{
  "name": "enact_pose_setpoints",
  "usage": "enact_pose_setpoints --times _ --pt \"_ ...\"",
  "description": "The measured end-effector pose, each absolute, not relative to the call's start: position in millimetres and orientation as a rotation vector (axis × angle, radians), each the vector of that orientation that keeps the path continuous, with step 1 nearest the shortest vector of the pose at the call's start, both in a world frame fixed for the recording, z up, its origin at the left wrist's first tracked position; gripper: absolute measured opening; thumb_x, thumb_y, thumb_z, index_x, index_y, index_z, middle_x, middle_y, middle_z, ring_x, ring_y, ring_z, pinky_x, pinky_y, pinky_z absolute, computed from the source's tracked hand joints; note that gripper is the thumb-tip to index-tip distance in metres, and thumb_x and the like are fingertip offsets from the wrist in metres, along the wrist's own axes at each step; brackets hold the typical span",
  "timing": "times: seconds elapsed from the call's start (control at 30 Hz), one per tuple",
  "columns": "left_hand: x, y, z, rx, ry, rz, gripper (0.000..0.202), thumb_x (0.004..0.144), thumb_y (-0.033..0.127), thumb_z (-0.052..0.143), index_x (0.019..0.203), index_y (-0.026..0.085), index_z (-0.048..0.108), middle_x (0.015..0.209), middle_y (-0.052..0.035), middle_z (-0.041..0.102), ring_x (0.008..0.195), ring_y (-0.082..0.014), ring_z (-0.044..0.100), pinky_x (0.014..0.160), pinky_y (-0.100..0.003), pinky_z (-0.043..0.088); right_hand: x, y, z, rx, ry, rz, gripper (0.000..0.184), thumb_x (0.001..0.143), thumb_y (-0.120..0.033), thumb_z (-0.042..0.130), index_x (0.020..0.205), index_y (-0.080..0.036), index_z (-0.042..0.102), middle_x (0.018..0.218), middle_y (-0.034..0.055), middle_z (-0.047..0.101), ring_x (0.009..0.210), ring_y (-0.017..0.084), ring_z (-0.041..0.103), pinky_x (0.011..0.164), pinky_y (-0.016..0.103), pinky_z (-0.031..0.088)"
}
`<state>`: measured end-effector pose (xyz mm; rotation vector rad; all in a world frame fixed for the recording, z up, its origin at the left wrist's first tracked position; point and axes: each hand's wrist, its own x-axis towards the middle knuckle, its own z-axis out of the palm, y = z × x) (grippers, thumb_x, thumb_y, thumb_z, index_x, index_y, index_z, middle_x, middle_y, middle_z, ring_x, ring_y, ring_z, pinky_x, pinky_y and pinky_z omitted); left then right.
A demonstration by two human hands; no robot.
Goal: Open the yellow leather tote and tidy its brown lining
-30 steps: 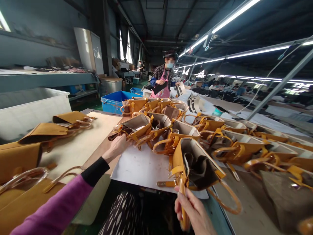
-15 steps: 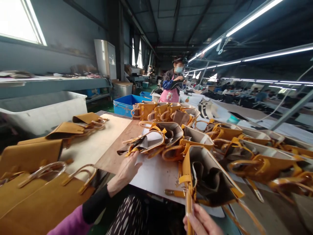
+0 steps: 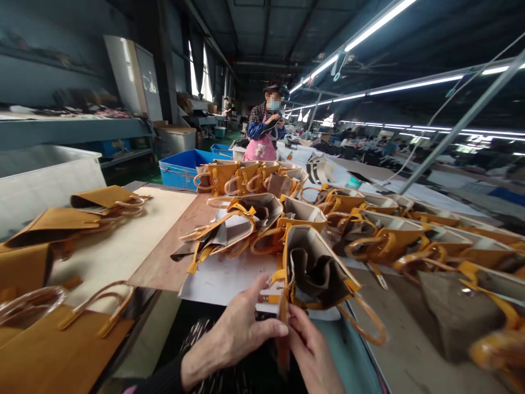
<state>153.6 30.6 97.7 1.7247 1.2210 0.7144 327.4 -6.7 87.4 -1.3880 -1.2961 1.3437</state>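
A mustard-yellow handbag (image 3: 315, 268) lies on its side at the near table edge, its open mouth and grey lining facing me. My left hand (image 3: 235, 334) is at the bag's hanging yellow strap (image 3: 283, 306), thumb pinched against it. My right hand (image 3: 309, 350) grips the same strap from the right, fingers closed on it. Behind them a flattened bag (image 3: 223, 232) rests on a white sheet (image 3: 221, 276).
Several more yellow bags crowd the table (image 3: 414, 339) to the right and back. Folded bags (image 3: 53, 224) lie on a board at left. A white bin (image 3: 45, 180) and blue crate (image 3: 182, 167) stand behind. A person in a pink apron (image 3: 264, 137) works farther back.
My left hand has let go of the far bag and come back to the near bag's strap beside my right hand. The far bag now lies flattened.
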Motion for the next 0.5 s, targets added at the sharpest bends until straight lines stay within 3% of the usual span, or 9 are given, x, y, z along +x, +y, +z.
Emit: enact_pose_setpoints --times 0.1,0.23,0.4,0.5 --pt "182.6 36.2 102.2 1.790 1.302 0.689 0.085 0.070 0.039 0.067 0.142 0.015 0.027 0.127 -0.0142 0.054 0.107 -0.0264 0.055 0.089 -0.034 0.044 335.4 -13.1 83.6 -1.493 -1.372 1.217 0.047 0.080 -0.057 0.052 0.114 -0.025 0.063 0.111 0.0086 0.068 0.109 0.028 0.058 0.094 0.037 0.045" --pt "204.1 46.1 113.9 1.915 1.484 0.526 0.069 0.073 0.025 0.057 0.137 0.014 0.032 0.124 -0.0152 0.055 0.103 -0.0291 0.059 0.085 -0.036 0.045 359.7 -16.9 69.4 -1.675 -1.487 0.995 0.039 0.083 -0.051 0.050 0.105 -0.025 0.068 0.107 0.0100 0.069 0.096 0.029 0.063 0.087 0.038 0.048" --pt "217.8 48.9 118.3 2.034 1.542 0.490 0.048 0.073 0.025 0.053 0.118 0.015 0.044 0.116 -0.0122 0.056 0.097 -0.0270 0.060 0.078 -0.033 0.046 387.7 7.0 52.2 -1.777 -1.713 0.346 0.035 0.084 -0.023 0.040 0.108 -0.022 0.065 0.108 0.0125 0.067 0.100 0.028 0.062 0.086 0.039 0.047" --pt "224.1 54.6 110.8 2.025 1.556 0.557 0.041 0.069 0.022 0.052 0.109 0.017 0.046 0.112 -0.0103 0.056 0.094 -0.0249 0.060 0.075 -0.031 0.045 396.3 37.6 54.5 -1.942 -1.745 0.279 0.039 0.078 -0.013 0.038 0.107 -0.016 0.064 0.101 0.0183 0.068 0.090 0.029 0.065 0.074 0.039 0.049"
